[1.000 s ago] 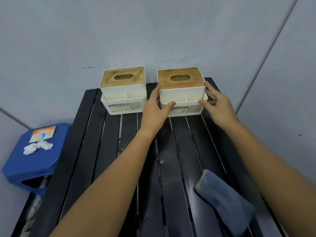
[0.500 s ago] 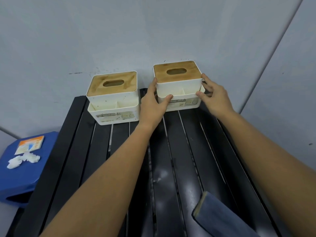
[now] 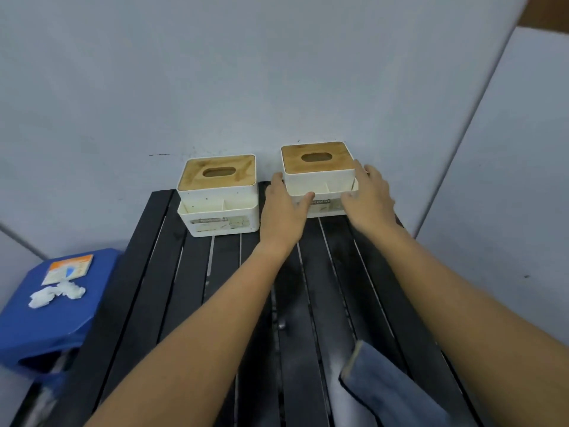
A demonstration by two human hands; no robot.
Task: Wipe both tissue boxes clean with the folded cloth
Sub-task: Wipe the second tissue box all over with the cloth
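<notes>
Two hands flanked the right tissue box [image 3: 318,177] at the table's [image 3: 191,272] far edge: left hand [image 3: 284,208] and right hand [image 3: 368,195] apparently grasping its sides. The folded cloth [image 3: 391,392] lay unheld nearby. Steady the box, then fetch the cloth.

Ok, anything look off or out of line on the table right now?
The right box, held by both hands, sits further back than the left box, so the pair is out of line. The cloth lies untouched near the front. Nothing spilled or broken.
</notes>
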